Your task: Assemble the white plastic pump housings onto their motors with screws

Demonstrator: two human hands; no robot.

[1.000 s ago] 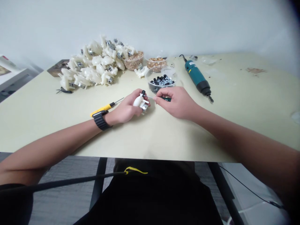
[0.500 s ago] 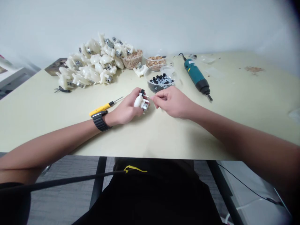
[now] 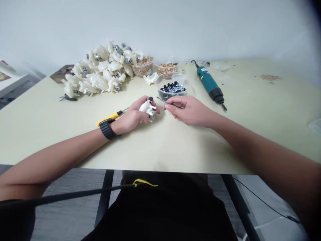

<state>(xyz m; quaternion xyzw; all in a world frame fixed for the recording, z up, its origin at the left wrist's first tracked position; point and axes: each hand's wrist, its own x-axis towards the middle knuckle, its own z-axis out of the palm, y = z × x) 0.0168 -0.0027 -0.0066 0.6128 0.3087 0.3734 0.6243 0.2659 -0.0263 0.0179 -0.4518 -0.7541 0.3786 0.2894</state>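
Note:
My left hand (image 3: 130, 117) is closed around a white plastic part (image 3: 144, 107) with a silver metal piece (image 3: 151, 113) at its lower right. A small black piece (image 3: 150, 99) sits at the part's top. My right hand (image 3: 192, 109) pinches a thin dark metal tool (image 3: 162, 100), its tip pointing left at the white part but apart from it. The tool's far end is hidden by my fingers. Beside my left wrist lies a yellow-handled screwdriver (image 3: 108, 118), partly covered by the arm.
A heap of similar white parts (image 3: 100, 72) stands at the back left, with pliers (image 3: 68, 97) in front. Behind my hands are a tub of black pieces and screws (image 3: 173, 89) and tubs of small brown pieces (image 3: 142, 67). A teal power screwdriver (image 3: 209, 83) lies right.
My right hand has drawn slightly right, and more of the thin tool shows, its tip now apart from the white part. My left hand has shifted a little left and turned the part.

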